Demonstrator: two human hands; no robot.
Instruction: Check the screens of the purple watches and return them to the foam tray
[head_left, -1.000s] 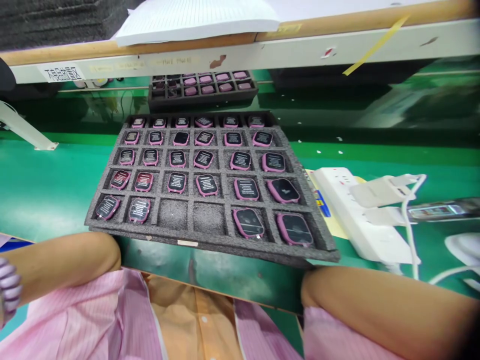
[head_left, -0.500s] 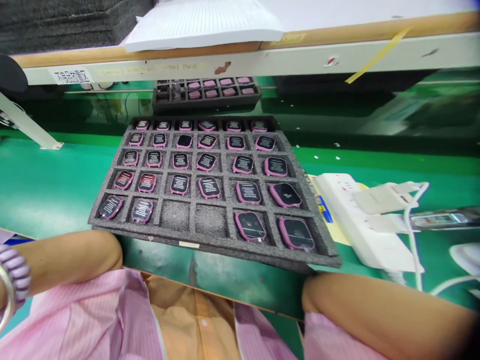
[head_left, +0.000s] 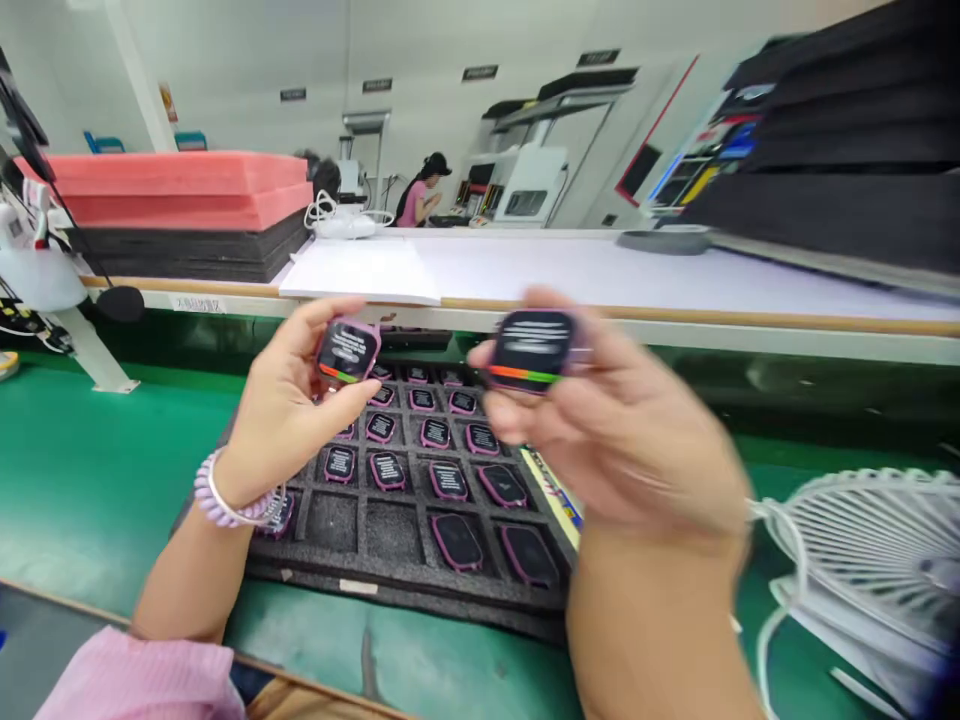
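Note:
My left hand [head_left: 289,405] is raised over a grey foam tray [head_left: 390,590] and pinches a pink-rimmed smartwatch body [head_left: 346,350] with white text on its black screen. My right hand [head_left: 615,430], blurred by motion, grips a second pink smartwatch body [head_left: 534,348] at the same height. Both screens show a coloured stripe along the lower edge. The tray holds several more pink watch bodies [head_left: 448,480] in square pockets; two pockets [head_left: 360,525] in the near row are bare. A beaded bracelet circles my left wrist.
The green bench [head_left: 90,470] runs left and right. A white fan [head_left: 877,570] lies at the right. Behind is a white shelf [head_left: 600,275] with paper sheets [head_left: 364,270], pink and black foam stacks [head_left: 180,210], and a person in pink [head_left: 420,195] far off.
The camera has tilted up. Both hands, out of sight before, have come up over the tray, each holding a watch body.

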